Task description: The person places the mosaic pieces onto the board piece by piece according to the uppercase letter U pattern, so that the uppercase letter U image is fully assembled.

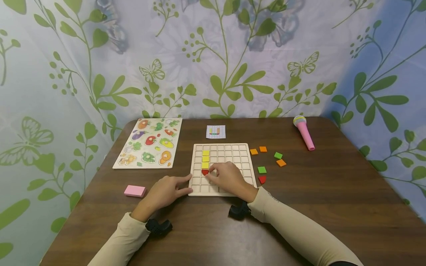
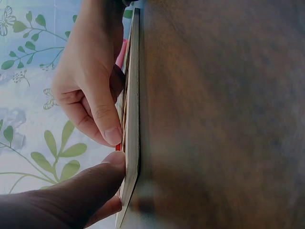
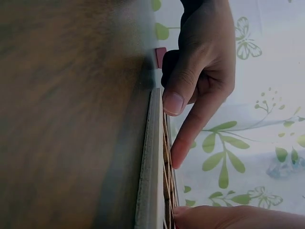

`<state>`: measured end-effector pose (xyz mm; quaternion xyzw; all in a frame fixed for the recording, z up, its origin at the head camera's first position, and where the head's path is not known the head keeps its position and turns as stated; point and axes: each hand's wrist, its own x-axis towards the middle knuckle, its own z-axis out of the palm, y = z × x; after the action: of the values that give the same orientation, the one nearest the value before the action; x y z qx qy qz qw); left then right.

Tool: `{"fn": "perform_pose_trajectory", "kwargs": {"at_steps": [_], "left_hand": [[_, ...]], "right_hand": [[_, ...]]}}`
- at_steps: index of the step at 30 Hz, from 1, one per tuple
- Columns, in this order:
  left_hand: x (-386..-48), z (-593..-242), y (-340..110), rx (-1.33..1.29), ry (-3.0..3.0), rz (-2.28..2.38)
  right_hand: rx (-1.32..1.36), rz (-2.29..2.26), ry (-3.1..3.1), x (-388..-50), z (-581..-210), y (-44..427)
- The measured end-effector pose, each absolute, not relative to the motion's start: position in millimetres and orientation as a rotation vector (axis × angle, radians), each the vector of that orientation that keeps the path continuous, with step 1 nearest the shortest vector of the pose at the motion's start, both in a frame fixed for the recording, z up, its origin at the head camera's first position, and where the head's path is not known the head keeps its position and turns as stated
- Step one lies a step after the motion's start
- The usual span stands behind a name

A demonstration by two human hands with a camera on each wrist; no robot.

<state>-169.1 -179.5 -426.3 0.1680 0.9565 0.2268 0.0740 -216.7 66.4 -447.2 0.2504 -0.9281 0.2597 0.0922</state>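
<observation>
Grid board (image 1: 233, 155) sits on counter (image 1: 199, 240) in front of the person, one only. Left hand (image 1: 165, 190): grip released, thumb and fingers relaxed against the board's left edge, probably to stop it sliding. Right hand (image 1: 229, 178): grip pinching a red piece (image 1: 204, 172) between thumb and index, as far as shown; pads partly hidden. That piece is on the board, directly below the column of yellow tiles (image 1: 205, 159), likely being lined up with its cell.

Pattern card (image 1: 215, 132) lies just beyond the board's far edge, presumably so it can be read while the hands work. Loose pieces are to the board's right, likely kept there for easy right-hand reach.

Counts: yellow tiles 3, in a column; red pieces 2, one under right fingertips, one loose red piece (image 1: 262, 179); orange tiles (image 1: 254, 152) 3, loose; green tiles (image 1: 261, 170) 2, loose; card 1. Others, one each, well apart from the board: vegetable puzzle (image 1: 158, 155), pink block (image 1: 134, 190) beyond the left hand, toy microphone (image 1: 305, 135) far right.
</observation>
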Motion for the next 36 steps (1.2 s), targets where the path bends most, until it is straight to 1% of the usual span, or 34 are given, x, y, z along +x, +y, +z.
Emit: {"fn": "perform_pose_trajectory", "kwargs": {"at_steps": [9, 17, 27, 36], "left_hand": [[-169.1, -427.9, -180.3, 0.505, 2.871, 0.683], [-169.0, -430.0, -180.8, 0.512, 2.868, 0.687], [-168.6, -428.1, -181.0, 0.520, 2.868, 0.694], [-168.2, -426.1, -180.9, 0.526, 2.869, 0.692]], "right_hand": [[0.721, 0.806, -2.773, -216.6, -445.9, 66.9], [0.736, 0.928, -2.779, -216.4, -443.8, 74.9], [0.662, 0.979, -2.780, -216.5, -438.7, 114.9], [0.644, 0.981, -2.728, -218.7, -441.7, 145.6]]}}
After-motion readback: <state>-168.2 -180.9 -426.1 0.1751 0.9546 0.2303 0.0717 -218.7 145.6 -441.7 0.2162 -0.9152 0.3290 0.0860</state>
